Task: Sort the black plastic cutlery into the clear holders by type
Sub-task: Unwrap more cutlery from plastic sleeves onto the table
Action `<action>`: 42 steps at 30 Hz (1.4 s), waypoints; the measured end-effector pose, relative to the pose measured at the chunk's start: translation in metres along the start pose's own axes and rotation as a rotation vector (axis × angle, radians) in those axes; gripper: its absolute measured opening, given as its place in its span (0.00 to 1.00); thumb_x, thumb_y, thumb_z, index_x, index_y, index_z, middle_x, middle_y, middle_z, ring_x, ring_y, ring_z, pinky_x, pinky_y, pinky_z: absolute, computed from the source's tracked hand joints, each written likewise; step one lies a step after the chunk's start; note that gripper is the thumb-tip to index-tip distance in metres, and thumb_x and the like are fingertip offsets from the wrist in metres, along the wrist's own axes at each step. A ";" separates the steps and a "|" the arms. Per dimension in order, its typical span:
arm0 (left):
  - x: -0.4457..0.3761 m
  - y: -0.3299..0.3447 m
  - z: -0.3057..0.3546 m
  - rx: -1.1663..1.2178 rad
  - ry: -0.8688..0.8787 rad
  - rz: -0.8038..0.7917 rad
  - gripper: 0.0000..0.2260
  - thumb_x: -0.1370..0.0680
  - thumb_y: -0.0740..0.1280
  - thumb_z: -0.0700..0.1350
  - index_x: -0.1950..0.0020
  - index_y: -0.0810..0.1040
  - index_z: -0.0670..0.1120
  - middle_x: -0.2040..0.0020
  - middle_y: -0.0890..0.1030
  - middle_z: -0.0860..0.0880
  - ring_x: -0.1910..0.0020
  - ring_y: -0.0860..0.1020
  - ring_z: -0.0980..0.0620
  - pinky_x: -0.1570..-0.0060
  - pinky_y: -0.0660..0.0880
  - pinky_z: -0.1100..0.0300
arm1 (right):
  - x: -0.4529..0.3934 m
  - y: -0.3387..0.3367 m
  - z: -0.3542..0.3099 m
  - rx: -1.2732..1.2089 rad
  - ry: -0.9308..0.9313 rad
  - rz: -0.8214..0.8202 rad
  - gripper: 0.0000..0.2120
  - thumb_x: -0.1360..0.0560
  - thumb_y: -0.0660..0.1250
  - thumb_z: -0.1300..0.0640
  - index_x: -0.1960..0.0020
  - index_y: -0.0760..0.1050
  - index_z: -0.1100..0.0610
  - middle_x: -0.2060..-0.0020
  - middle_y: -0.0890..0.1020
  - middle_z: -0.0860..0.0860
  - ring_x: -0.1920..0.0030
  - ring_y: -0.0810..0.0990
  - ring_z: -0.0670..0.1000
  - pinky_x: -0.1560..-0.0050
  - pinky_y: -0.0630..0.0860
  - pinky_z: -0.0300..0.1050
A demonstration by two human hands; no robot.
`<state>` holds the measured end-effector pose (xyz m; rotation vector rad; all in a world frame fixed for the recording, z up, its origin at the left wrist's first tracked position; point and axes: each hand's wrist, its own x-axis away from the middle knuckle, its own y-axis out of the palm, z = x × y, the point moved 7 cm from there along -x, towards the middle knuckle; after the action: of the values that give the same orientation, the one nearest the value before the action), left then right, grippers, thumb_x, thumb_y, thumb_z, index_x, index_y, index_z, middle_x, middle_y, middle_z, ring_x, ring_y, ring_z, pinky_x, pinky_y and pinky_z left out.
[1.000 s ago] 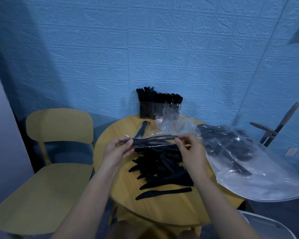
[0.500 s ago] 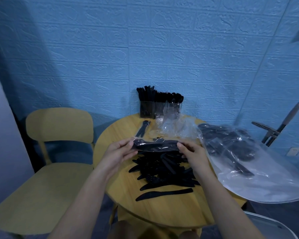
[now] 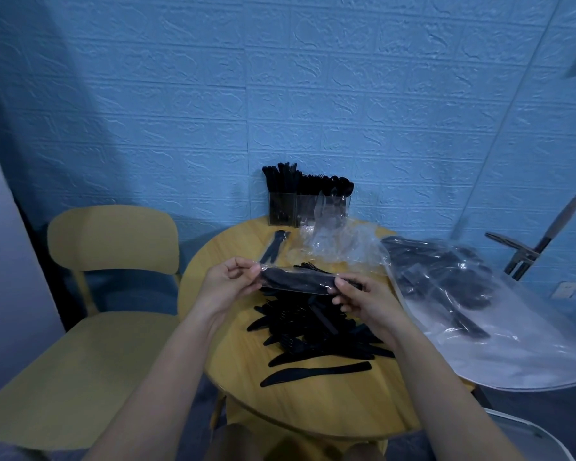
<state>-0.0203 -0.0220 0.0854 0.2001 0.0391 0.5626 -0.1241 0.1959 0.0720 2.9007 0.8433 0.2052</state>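
Note:
Both my hands hold a small clear wrapped packet of black cutlery (image 3: 296,281) level above the round wooden table (image 3: 236,357). My left hand (image 3: 228,284) pinches its left end and my right hand (image 3: 363,299) pinches its right end. Under the packet lies a heap of loose black knives and forks (image 3: 310,327), with one knife (image 3: 316,372) apart at the front. The clear holders (image 3: 308,207) stand at the table's far edge, filled with black cutlery standing upright. A few black pieces (image 3: 275,249) lie near the holders on the left.
A large clear plastic bag (image 3: 473,311) with more black cutlery spreads over the table's right side. Crumpled empty wrappers (image 3: 340,244) lie in front of the holders. A yellow chair (image 3: 90,294) stands left of the table. The blue brick-pattern wall is right behind.
The packet has dropped slightly and my hands have closed in on its two ends; the right hand shifted its grip lower along the wrapper.

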 end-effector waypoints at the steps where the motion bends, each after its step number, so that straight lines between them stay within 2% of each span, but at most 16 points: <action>1: -0.001 -0.002 0.000 -0.002 0.002 -0.006 0.03 0.25 0.67 0.34 0.57 0.77 0.41 0.60 0.82 0.45 0.61 0.82 0.51 0.60 0.80 0.65 | 0.000 0.001 0.000 0.018 0.010 -0.007 0.07 0.25 0.67 0.63 0.47 0.78 0.60 0.62 0.84 0.54 0.65 0.82 0.46 0.66 0.77 0.36; 5: -0.003 -0.004 0.001 -0.003 0.022 0.013 0.04 0.24 0.65 0.33 0.56 0.77 0.41 0.58 0.82 0.45 0.59 0.81 0.51 0.59 0.80 0.64 | -0.002 -0.001 -0.002 0.006 -0.006 0.068 0.08 0.27 0.69 0.61 0.48 0.78 0.60 0.60 0.85 0.55 0.63 0.84 0.49 0.67 0.78 0.36; 12: -0.015 -0.032 0.010 0.041 0.077 0.163 0.04 0.21 0.62 0.35 0.53 0.75 0.41 0.55 0.81 0.44 0.60 0.82 0.53 0.62 0.80 0.65 | -0.002 -0.026 0.003 -0.064 -0.009 0.227 0.07 0.27 0.70 0.62 0.49 0.79 0.61 0.62 0.85 0.55 0.66 0.84 0.48 0.70 0.78 0.36; 16: -0.020 -0.057 0.015 0.093 0.095 0.285 0.06 0.20 0.61 0.34 0.54 0.74 0.42 0.55 0.79 0.45 0.57 0.79 0.52 0.65 0.80 0.66 | -0.003 -0.039 0.006 -0.042 0.030 0.286 0.07 0.27 0.70 0.61 0.49 0.78 0.60 0.60 0.84 0.56 0.68 0.84 0.48 0.72 0.77 0.36; 19: -0.022 -0.071 0.013 0.152 0.111 0.383 0.07 0.20 0.61 0.35 0.56 0.74 0.43 0.54 0.78 0.46 0.59 0.79 0.52 0.67 0.78 0.66 | -0.005 -0.046 0.010 0.092 0.059 0.333 0.07 0.25 0.69 0.58 0.49 0.78 0.60 0.60 0.84 0.55 0.68 0.82 0.48 0.73 0.75 0.36; 22: -0.021 -0.072 0.005 0.225 0.084 0.431 0.06 0.20 0.61 0.35 0.54 0.74 0.43 0.53 0.78 0.46 0.57 0.80 0.53 0.64 0.79 0.65 | -0.010 -0.049 0.004 0.475 -0.003 0.397 0.10 0.25 0.69 0.51 0.50 0.82 0.57 0.58 0.83 0.50 0.60 0.79 0.46 0.66 0.72 0.36; 24: -0.023 -0.061 0.001 0.235 0.059 0.399 0.04 0.20 0.60 0.35 0.51 0.74 0.42 0.51 0.79 0.45 0.55 0.80 0.52 0.60 0.79 0.63 | -0.013 -0.044 -0.003 0.729 -0.084 0.437 0.11 0.26 0.69 0.47 0.50 0.83 0.53 0.56 0.82 0.47 0.53 0.79 0.47 0.59 0.71 0.38; 26: -0.025 -0.044 -0.001 0.227 0.051 0.342 0.05 0.20 0.60 0.36 0.46 0.73 0.39 0.48 0.79 0.44 0.54 0.81 0.52 0.58 0.80 0.62 | -0.016 -0.036 -0.012 0.902 -0.205 0.500 0.11 0.28 0.70 0.44 0.52 0.83 0.50 0.51 0.82 0.47 0.44 0.77 0.51 0.45 0.72 0.47; 28: -0.027 -0.025 -0.002 0.221 0.051 0.298 0.07 0.20 0.60 0.35 0.42 0.72 0.39 0.48 0.79 0.43 0.53 0.81 0.51 0.57 0.80 0.63 | -0.019 -0.022 -0.020 1.015 -0.244 0.503 0.11 0.28 0.69 0.43 0.51 0.82 0.48 0.46 0.80 0.46 0.39 0.72 0.52 0.35 0.64 0.52; 31: -0.032 -0.002 -0.002 0.209 0.037 0.233 0.08 0.20 0.61 0.34 0.42 0.72 0.41 0.48 0.79 0.43 0.50 0.81 0.49 0.54 0.80 0.60 | -0.023 -0.005 -0.030 1.165 -0.237 0.485 0.11 0.27 0.67 0.42 0.50 0.81 0.47 0.45 0.80 0.45 0.38 0.72 0.51 0.33 0.58 0.51; 33: -0.037 0.012 -0.003 0.191 0.027 0.170 0.08 0.21 0.61 0.34 0.44 0.73 0.43 0.48 0.79 0.43 0.50 0.82 0.49 0.52 0.80 0.60 | -0.029 0.007 -0.033 1.033 -0.243 0.382 0.13 0.25 0.66 0.44 0.47 0.81 0.50 0.47 0.81 0.46 0.43 0.76 0.49 0.37 0.64 0.47; 35: -0.041 0.028 -0.005 0.157 0.022 0.113 0.07 0.21 0.61 0.34 0.46 0.74 0.44 0.48 0.80 0.42 0.50 0.82 0.49 0.51 0.79 0.61 | -0.042 0.024 -0.031 0.716 -0.178 0.204 0.15 0.24 0.65 0.45 0.44 0.80 0.54 0.50 0.82 0.48 0.47 0.78 0.48 0.47 0.71 0.41; 36: -0.045 0.035 -0.006 0.129 0.025 0.095 0.07 0.21 0.62 0.35 0.47 0.74 0.44 0.47 0.81 0.42 0.50 0.82 0.49 0.50 0.79 0.61 | -0.049 0.031 -0.030 0.599 -0.155 0.159 0.15 0.24 0.65 0.46 0.44 0.79 0.55 0.51 0.82 0.48 0.49 0.79 0.48 0.49 0.72 0.40; 39: -0.057 0.048 -0.010 -0.004 0.044 0.074 0.05 0.23 0.66 0.37 0.49 0.75 0.46 0.48 0.82 0.45 0.49 0.81 0.51 0.47 0.78 0.60 | -0.076 0.039 -0.031 0.324 -0.112 0.198 0.09 0.23 0.66 0.54 0.47 0.78 0.58 0.58 0.83 0.50 0.55 0.81 0.48 0.47 0.78 0.45; 41: -0.070 0.051 -0.010 -0.132 0.064 0.054 0.05 0.24 0.68 0.40 0.49 0.76 0.47 0.49 0.82 0.48 0.48 0.80 0.52 0.47 0.76 0.59 | -0.098 0.034 -0.031 0.186 -0.077 0.253 0.09 0.23 0.66 0.60 0.45 0.78 0.64 0.62 0.82 0.51 0.62 0.80 0.46 0.57 0.79 0.39; 42: -0.077 0.049 -0.009 -0.211 0.080 0.041 0.05 0.24 0.69 0.41 0.49 0.77 0.46 0.50 0.82 0.49 0.49 0.79 0.53 0.48 0.75 0.61 | -0.109 0.029 -0.032 0.194 -0.068 0.278 0.10 0.24 0.67 0.62 0.45 0.78 0.65 0.63 0.81 0.52 0.65 0.79 0.45 0.62 0.77 0.35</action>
<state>-0.1126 -0.0207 0.0847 -0.0270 0.0531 0.6109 -0.2053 0.1148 0.0969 3.1795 0.4702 0.0497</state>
